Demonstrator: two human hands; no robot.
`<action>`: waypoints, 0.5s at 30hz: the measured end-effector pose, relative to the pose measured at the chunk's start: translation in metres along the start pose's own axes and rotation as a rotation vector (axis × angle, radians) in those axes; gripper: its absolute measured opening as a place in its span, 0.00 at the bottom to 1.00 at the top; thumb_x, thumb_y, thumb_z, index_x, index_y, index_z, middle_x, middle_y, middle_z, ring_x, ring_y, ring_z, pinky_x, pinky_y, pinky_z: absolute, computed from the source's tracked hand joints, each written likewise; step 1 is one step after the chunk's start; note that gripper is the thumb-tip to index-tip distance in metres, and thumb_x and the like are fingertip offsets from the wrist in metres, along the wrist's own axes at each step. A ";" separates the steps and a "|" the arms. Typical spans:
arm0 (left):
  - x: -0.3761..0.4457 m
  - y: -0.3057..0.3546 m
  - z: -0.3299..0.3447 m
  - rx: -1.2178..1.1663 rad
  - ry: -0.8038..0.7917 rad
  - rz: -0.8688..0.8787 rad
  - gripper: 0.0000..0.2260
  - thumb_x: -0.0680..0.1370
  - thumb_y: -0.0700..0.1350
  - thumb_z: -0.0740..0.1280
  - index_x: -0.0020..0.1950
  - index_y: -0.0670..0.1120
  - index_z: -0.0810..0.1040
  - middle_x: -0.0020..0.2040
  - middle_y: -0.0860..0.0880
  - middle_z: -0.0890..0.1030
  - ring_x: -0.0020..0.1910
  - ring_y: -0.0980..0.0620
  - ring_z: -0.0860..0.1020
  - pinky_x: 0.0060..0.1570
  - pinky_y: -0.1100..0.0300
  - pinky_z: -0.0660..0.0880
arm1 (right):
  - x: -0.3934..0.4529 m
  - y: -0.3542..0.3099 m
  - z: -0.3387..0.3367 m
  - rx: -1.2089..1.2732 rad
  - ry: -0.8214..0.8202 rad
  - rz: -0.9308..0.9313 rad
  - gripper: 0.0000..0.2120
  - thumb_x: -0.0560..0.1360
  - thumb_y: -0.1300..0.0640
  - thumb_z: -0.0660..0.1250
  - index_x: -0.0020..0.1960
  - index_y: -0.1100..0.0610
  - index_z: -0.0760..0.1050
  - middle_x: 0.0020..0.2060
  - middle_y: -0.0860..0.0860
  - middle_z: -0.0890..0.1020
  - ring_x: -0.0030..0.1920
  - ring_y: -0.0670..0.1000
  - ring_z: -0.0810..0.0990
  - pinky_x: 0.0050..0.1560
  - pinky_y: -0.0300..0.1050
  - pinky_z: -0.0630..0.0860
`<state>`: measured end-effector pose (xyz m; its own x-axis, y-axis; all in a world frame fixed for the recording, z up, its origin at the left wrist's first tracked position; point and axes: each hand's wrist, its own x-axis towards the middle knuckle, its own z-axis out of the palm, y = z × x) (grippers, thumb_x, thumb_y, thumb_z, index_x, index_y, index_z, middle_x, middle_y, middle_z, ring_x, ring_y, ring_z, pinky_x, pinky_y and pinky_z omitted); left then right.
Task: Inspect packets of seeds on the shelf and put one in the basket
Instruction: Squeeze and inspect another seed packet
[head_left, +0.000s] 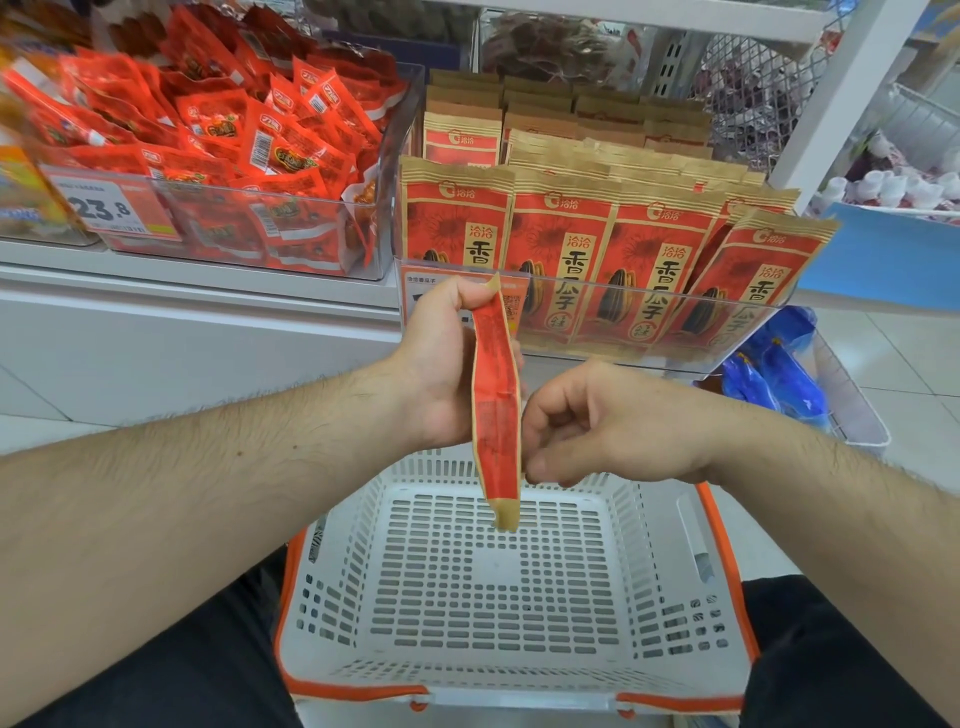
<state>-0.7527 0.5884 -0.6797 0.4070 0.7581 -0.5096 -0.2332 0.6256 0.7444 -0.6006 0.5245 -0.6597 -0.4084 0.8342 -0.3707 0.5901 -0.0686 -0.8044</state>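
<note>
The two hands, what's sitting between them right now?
In the head view, the red and tan seed packet hangs edge-on between the left hand and the right hand, over the white plastic basket.

From my remote station, the head view shows two bare forearms entering from the lower left and lower right, each uncovered from the frame edge to the wrist; no sleeve edge is in view. Dark hair covers the upper surface of both forearms, densest toward the wrists. The left hand (444, 364) and the right hand (602, 421) are ungloved, with short, unpainted nails where I can make them out. I see no ring, watch or band on either wrist. Below the forearms, dark, plain fabric, black or near black, covers both legs (171, 670); the garment type cannot be determined.
</note>
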 end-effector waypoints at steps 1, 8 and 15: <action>0.001 -0.001 0.000 -0.018 -0.012 0.008 0.19 0.74 0.57 0.60 0.37 0.42 0.74 0.38 0.42 0.74 0.33 0.46 0.72 0.41 0.54 0.71 | 0.002 0.002 0.000 0.003 0.015 0.034 0.09 0.73 0.55 0.74 0.45 0.62 0.81 0.42 0.56 0.85 0.41 0.47 0.82 0.50 0.50 0.81; -0.002 0.006 0.001 -0.145 -0.132 0.035 0.25 0.78 0.57 0.55 0.62 0.40 0.74 0.61 0.35 0.80 0.53 0.38 0.83 0.56 0.47 0.76 | 0.009 0.006 0.005 0.355 0.139 0.076 0.24 0.66 0.49 0.77 0.50 0.65 0.73 0.48 0.61 0.84 0.48 0.56 0.85 0.59 0.63 0.78; -0.002 0.005 0.002 0.012 -0.085 0.182 0.25 0.81 0.56 0.53 0.64 0.39 0.77 0.57 0.36 0.80 0.53 0.38 0.79 0.61 0.43 0.75 | 0.012 0.003 0.003 0.262 0.415 0.123 0.32 0.56 0.47 0.82 0.50 0.61 0.70 0.40 0.56 0.87 0.43 0.60 0.86 0.44 0.57 0.81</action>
<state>-0.7526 0.5898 -0.6739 0.4324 0.8400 -0.3278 -0.2992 0.4767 0.8266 -0.6057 0.5324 -0.6683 -0.0044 0.9549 -0.2968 0.4003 -0.2703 -0.8756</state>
